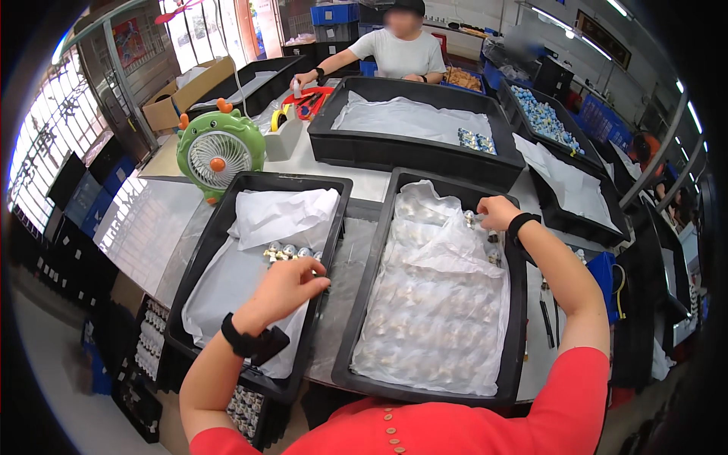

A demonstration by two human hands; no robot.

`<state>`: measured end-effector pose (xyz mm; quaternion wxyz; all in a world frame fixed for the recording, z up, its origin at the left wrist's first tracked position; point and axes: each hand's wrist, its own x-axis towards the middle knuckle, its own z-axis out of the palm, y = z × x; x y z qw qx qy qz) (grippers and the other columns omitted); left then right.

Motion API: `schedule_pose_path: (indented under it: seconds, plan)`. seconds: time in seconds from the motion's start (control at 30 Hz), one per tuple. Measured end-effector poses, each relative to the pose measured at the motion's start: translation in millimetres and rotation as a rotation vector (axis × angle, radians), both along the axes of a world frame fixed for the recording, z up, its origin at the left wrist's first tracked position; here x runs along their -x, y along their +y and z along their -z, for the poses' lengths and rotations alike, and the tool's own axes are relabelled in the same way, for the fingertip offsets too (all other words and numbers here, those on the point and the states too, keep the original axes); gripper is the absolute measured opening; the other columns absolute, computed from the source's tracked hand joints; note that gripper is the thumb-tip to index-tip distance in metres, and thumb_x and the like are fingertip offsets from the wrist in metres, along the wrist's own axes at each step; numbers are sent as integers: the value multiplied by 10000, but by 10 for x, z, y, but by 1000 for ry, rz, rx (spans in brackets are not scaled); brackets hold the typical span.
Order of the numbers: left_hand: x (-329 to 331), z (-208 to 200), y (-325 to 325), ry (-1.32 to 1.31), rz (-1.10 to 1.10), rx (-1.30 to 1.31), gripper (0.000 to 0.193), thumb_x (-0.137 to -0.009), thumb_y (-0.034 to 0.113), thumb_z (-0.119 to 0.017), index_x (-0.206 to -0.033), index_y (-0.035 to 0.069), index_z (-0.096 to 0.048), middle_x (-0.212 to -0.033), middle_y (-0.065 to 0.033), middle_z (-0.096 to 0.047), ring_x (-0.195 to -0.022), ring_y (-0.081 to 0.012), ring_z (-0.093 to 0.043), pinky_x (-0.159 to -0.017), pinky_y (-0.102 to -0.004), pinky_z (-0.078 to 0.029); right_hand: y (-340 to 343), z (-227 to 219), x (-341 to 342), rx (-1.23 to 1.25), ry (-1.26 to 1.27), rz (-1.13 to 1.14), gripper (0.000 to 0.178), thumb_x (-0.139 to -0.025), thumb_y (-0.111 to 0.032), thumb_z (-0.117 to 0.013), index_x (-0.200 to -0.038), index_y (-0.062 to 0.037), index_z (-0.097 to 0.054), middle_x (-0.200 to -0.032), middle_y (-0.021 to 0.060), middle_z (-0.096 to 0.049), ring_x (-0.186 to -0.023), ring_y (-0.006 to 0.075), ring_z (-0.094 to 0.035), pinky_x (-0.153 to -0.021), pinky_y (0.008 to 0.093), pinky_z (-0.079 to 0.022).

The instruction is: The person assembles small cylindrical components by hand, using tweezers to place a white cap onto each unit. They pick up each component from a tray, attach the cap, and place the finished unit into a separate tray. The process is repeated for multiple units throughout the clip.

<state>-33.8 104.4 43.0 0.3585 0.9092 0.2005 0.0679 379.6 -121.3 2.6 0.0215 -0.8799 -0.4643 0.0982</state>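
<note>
In the left black tray [179, 318], a short row of small shiny white-and-gold figurines [290, 252] lies on white paper. My left hand [287, 290] is over the near side of that row, thumb and forefinger apart; its other fingertips are hidden. My right hand [499, 213] is at the far right corner of the right black tray [364, 299], its fingers pinched together at a small silvery figurine [469, 219]. More figurines show just below that hand, at the uncovered edge. Thin white paper [447, 246] covers the rows in this tray, their shapes showing through.
Behind the trays stand a green cartoon-shaped fan [220, 152] and a larger paper-lined black tray [409, 161] with some blue figurines. Across the table sits a person [402, 54] in a white shirt. Dark pen-like tools [547, 322] lie right of my right tray.
</note>
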Motion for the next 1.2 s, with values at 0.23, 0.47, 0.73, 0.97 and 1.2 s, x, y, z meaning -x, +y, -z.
schedule_pose_path:
  seconds: [0.23, 0.47, 0.73, 0.97, 1.2]
  plan:
    - [135, -344, -506, -71, 136, 310, 226, -855, 168, -653, -1012, 8, -622, -752, -36, -634, -684, -81, -559, -629, -238, -464, 489, 250, 195, 221, -184, -58, 422, -606, -97, -711, -1004, 27, -644, -1124, 237, -545, -1005, 362, -590, -864, 374, -496]
    - [61, -303, -714, -79, 210, 496, 218, -872, 159, -639, -1026, 5, -623, -819, -7, -641, -749, -45, -557, -681, -210, -461, 389, 395, 75, 85, -80, -7, 348, -598, -147, -710, -910, 2, -667, -1090, 228, -539, -1005, 366, -577, -878, 380, -487]
    - [-35, -277, -990, -122, 269, 551, 223, -885, 161, -626, -1036, -2, -613, -837, -9, -630, -769, -48, -562, -701, -213, -465, 263, 269, 190, -189, -4, 82, 430, -596, -179, -710, -992, -44, -608, -1035, 192, -558, -998, 354, -561, -883, 377, -464]
    - [-217, -47, -1007, -176, 202, 750, 371, -886, 135, -613, -1219, 17, -499, -1079, -61, -573, -909, -80, -558, -779, -221, -453, 132, -368, 921, -672, 113, -185, 480, -652, -82, -657, -1115, -28, -542, -1035, 138, -536, -916, 281, -579, -799, 332, -485]
    - [-437, -1, -1051, -576, 63, 1026, 495, -908, 201, -581, -1334, 56, -375, -1251, -84, -476, -1042, -131, -527, -889, -287, -426, 67, -793, 2043, -915, 275, -433, 604, -660, -19, -698, -1222, -57, -480, -1090, 102, -530, -868, 204, -578, -733, 308, -491]
